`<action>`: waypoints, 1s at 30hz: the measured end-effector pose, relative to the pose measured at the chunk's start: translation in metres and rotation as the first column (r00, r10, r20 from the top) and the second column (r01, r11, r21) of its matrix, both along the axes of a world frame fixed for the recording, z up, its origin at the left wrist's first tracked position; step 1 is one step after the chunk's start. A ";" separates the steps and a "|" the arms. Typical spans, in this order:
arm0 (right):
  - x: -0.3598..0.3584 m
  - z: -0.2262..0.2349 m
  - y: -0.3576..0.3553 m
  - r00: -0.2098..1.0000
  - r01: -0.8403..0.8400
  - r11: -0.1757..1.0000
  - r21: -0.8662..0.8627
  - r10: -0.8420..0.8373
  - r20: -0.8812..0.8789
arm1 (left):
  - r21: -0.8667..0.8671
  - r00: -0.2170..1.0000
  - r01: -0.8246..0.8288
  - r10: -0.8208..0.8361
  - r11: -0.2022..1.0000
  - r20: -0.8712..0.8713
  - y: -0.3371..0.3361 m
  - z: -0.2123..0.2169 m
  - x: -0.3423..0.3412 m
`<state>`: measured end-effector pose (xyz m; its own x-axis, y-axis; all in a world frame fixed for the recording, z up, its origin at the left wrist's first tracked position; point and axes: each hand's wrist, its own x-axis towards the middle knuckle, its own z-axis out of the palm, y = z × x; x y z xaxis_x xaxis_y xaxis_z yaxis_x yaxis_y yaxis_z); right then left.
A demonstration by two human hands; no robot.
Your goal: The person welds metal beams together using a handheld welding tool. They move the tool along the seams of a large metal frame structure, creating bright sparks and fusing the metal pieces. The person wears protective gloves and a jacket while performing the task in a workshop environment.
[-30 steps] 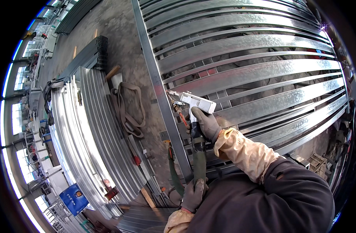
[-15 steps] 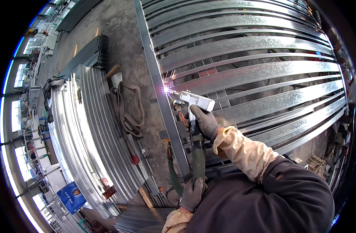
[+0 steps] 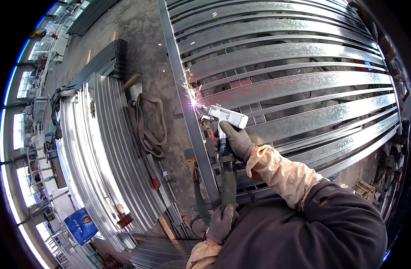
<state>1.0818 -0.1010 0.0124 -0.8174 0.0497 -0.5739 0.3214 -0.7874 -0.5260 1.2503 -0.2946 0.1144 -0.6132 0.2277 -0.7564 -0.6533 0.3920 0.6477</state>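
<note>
My silver-white welding gun (image 3: 226,117) with boxy head, held level in my gloved right hand (image 3: 234,141), nozzle against the long galvanised steel upright (image 3: 187,112), sparks at the tip, its green-sleeved hose (image 3: 228,179) hanging down through my gloved left hand (image 3: 220,223)
</note>
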 end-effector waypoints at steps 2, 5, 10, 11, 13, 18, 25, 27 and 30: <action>0.001 -0.001 -0.001 1.000 0.002 1.000 -0.006 -0.002 0.009 | -0.007 1.000 0.021 -0.021 1.000 0.003 0.000 0.003 -0.001; 0.002 0.004 -0.001 1.000 0.000 1.000 -0.009 0.000 0.031 | -0.013 1.000 0.024 -0.024 1.000 0.004 -0.002 0.002 0.001; 0.003 0.007 -0.001 1.000 -0.013 1.000 -0.017 0.013 0.026 | 0.006 1.000 -0.012 0.012 1.000 0.004 -0.005 -0.002 0.006; 0.003 0.006 -0.001 1.000 -0.012 1.000 -0.017 0.013 0.025 | 0.011 1.000 -0.013 0.013 1.000 0.004 -0.005 -0.003 0.007; 0.004 0.005 -0.002 1.000 -0.011 1.000 -0.010 0.011 0.010 | 0.011 1.000 -0.005 0.005 1.000 0.003 -0.005 -0.001 0.007; 0.008 0.017 0.001 0.996 -0.077 0.996 0.036 0.078 -0.030 | 0.014 1.000 -0.004 0.004 1.000 0.004 -0.008 -0.003 0.010; 0.011 0.012 -0.004 0.999 -0.043 0.999 0.001 0.043 0.029 | 0.019 1.000 -0.015 0.015 1.000 0.005 -0.010 -0.003 0.015; 0.011 0.012 -0.004 0.998 -0.041 0.999 -0.014 0.041 0.040 | 0.026 0.999 -0.026 0.025 0.999 0.020 -0.010 -0.003 0.015; 0.013 0.013 -0.005 0.997 -0.044 0.999 -0.012 0.045 0.062 | 0.019 0.999 -0.019 0.018 1.000 0.028 -0.008 0.004 0.012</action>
